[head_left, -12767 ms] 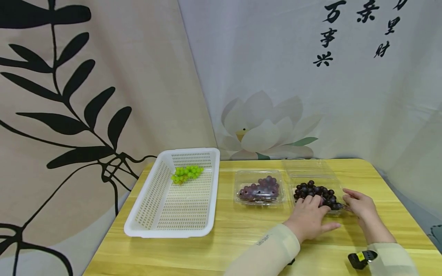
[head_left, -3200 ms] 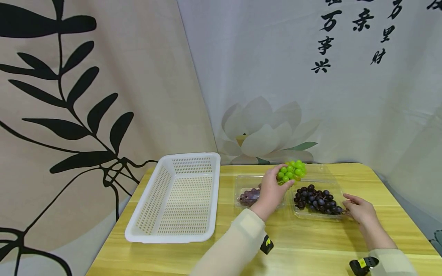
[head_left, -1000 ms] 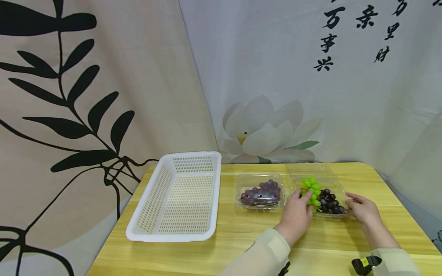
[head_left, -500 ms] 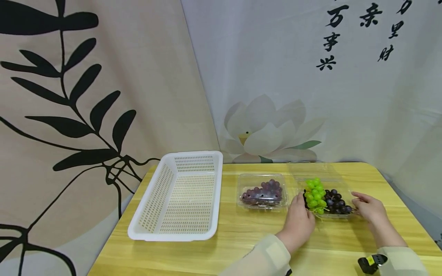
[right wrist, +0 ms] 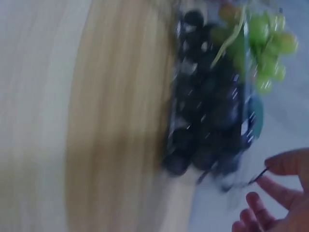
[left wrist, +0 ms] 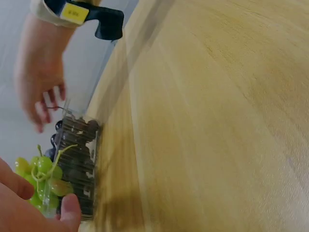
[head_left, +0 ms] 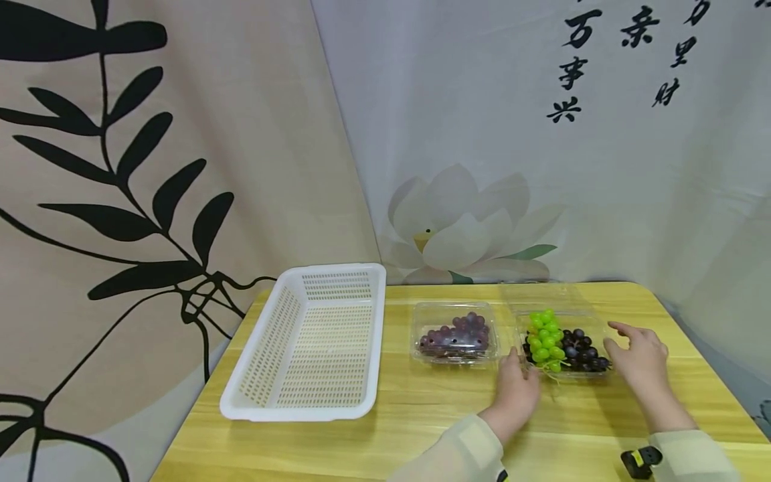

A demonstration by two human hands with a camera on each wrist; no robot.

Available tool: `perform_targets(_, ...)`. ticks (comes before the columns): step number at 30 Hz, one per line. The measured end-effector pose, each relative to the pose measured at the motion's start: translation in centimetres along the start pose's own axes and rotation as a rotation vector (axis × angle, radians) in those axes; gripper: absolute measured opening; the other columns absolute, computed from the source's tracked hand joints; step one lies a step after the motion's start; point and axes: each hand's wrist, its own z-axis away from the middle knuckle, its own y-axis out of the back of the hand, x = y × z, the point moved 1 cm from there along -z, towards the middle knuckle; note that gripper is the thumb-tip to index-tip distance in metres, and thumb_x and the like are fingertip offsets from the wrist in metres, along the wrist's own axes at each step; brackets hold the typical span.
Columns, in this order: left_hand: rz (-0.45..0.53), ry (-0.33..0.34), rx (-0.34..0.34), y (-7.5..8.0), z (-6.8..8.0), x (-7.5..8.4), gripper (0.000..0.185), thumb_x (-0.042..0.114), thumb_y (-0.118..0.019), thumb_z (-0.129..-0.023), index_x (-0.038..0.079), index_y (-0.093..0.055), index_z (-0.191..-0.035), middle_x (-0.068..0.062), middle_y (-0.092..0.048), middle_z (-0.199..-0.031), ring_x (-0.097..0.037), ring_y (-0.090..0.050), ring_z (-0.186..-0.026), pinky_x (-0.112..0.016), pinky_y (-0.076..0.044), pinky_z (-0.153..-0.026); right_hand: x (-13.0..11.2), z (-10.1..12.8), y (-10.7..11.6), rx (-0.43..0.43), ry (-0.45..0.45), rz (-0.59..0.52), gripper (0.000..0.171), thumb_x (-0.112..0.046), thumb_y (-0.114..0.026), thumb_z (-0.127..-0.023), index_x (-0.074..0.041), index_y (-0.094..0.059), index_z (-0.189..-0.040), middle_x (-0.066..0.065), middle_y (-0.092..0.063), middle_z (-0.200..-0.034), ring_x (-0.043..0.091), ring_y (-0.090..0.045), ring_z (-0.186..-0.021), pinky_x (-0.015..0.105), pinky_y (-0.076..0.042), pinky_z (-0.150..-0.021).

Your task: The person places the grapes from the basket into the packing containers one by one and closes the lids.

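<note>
An open clear plastic clamshell box holds black grapes, with a bunch of green grapes lying on top at its left side. My left hand grips the box's left end; in the left wrist view the thumb lies by its front wall. To the right of the box, my right hand has thumb and index finger spread apart. A thin dark stem reaches to those fingertips in the blurred right wrist view.
A closed clear clamshell with purple grapes stands left of the open box, close to my left hand. Further left is a white perforated plastic basket. The open lid leans back toward the printed curtain behind the wooden table.
The green grapes went from the white basket onto the black grapes, and my left hand let go of them. The open box shifted slightly right. My right hand lifted and its fingers spread.
</note>
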Motion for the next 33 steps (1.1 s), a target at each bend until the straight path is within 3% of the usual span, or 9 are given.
perform_targets(3,0.015,0.001,0.014,-0.2,-0.1,-0.2,0.051,0.015,-0.058,-0.092,0.001,-0.043,-0.139,-0.010,-0.051,-0.125,-0.015,-0.056,-0.096,-0.028,-0.053,-0.084,-2.2,0.7,-0.7,0.021,0.093,-0.005,0.050,-0.027,-0.049,-0.098,0.007,-0.044,-0.135,0.038,-0.035,-0.128,0.058,-0.028,-0.113,0.066,-0.030,-0.083)
perform_targets(7,0.049,0.011,0.016,-0.4,0.0,-0.3,0.050,0.014,-0.059,-0.092,0.001,-0.045,-0.138,-0.005,-0.052,-0.119,-0.007,-0.052,-0.078,-0.021,-0.051,-0.065,-4.9,1.3,-1.9,-0.017,0.191,-0.011,0.058,-0.036,-0.053,-0.096,0.004,-0.043,-0.137,0.037,-0.034,-0.132,0.057,-0.031,-0.116,0.069,-0.034,-0.084)
perform_targets(12,0.085,-0.006,0.074,-0.7,0.1,-0.7,0.041,0.010,-0.059,-0.091,-0.005,-0.052,-0.129,-0.003,-0.055,-0.101,-0.011,-0.055,-0.081,-0.022,-0.052,-0.068,-6.5,1.6,-3.5,-0.062,0.248,0.050,0.069,-0.041,-0.062,-0.090,0.003,-0.041,-0.138,0.034,-0.036,-0.134,0.056,-0.034,-0.117,0.070,-0.036,-0.087)
perform_targets(15,0.228,0.013,0.107,-1.0,-0.1,-1.1,0.033,0.005,-0.058,-0.091,-0.005,-0.055,-0.122,-0.003,-0.054,-0.089,-0.017,-0.059,-0.073,-0.024,-0.052,-0.060,-6.8,1.7,-4.3,-0.085,0.250,0.105,0.074,-0.035,-0.070,-0.084,0.003,-0.038,-0.140,0.034,-0.036,-0.134,0.056,-0.036,-0.116,0.070,-0.037,-0.087)
perform_targets(18,0.440,0.061,0.131,-1.3,-0.4,-1.4,0.027,-0.001,-0.057,-0.089,-0.003,-0.058,-0.117,-0.004,-0.055,-0.082,-0.020,-0.060,-0.065,-0.027,-0.051,-0.055,-7.1,1.7,-4.8,-0.117,0.232,0.127,0.078,-0.024,-0.073,-0.079,0.002,-0.035,-0.142,0.034,-0.035,-0.133,0.055,-0.038,-0.114,0.069,-0.038,-0.086)
perform_targets(23,0.644,0.132,0.168,-1.6,-0.8,-1.4,0.024,-0.006,-0.061,-0.085,-0.001,-0.061,-0.108,-0.005,-0.054,-0.080,-0.015,-0.056,-0.066,-0.031,-0.052,-0.062,-7.5,1.7,-5.1,-0.129,0.193,0.146,0.081,-0.017,-0.072,-0.075,0.001,-0.032,-0.144,0.035,-0.033,-0.133,0.056,-0.039,-0.113,0.068,-0.039,-0.085)
perform_targets(31,0.646,0.135,0.186,-1.7,-1.1,-0.9,0.022,-0.012,-0.061,-0.082,0.000,-0.062,-0.102,-0.006,-0.056,-0.078,-0.013,-0.055,-0.065,-0.032,-0.052,-0.062,-7.2,1.8,-5.0,-0.041,0.232,0.140,0.065,-0.016,-0.073,-0.078,0.003,-0.047,-0.134,0.034,-0.043,-0.127,0.054,-0.046,-0.109,0.066,-0.043,-0.084)
perform_targets(33,0.639,0.125,0.191,-1.8,-1.2,-0.9,0.023,-0.014,-0.060,-0.082,-0.001,-0.061,-0.102,-0.006,-0.056,-0.078,-0.013,-0.055,-0.063,-0.029,-0.051,-0.059,-7.1,1.8,-4.8,-0.036,0.242,0.122,0.056,-0.015,-0.072,-0.080,0.001,-0.052,-0.130,0.033,-0.045,-0.127,0.050,-0.053,-0.099,0.061,-0.048,-0.077)
